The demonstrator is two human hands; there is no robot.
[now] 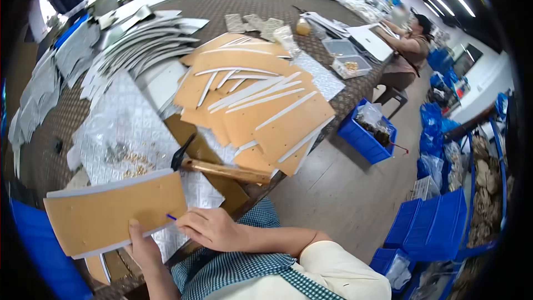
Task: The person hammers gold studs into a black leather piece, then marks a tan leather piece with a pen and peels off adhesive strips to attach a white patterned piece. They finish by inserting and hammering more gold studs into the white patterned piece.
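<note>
My left hand grips a tan panel with pale edging along its long sides, thumb on the face and the fingers hidden behind. Closed in a pinch, my right hand holds a thin blue pen-like tool. Its tip is at the panel's right part; whether it touches is too small to tell. Just beyond lies a hammer with a black head and wooden handle. Small brass-coloured pieces are scattered on a silvery patterned sheet behind the panel.
Tan panels and white strips are heaped mid-table, with stacked white curved sheets to the left. Clear boxes stand near the right edge. A blue crate is on the floor. Another person sits at the table's far right.
</note>
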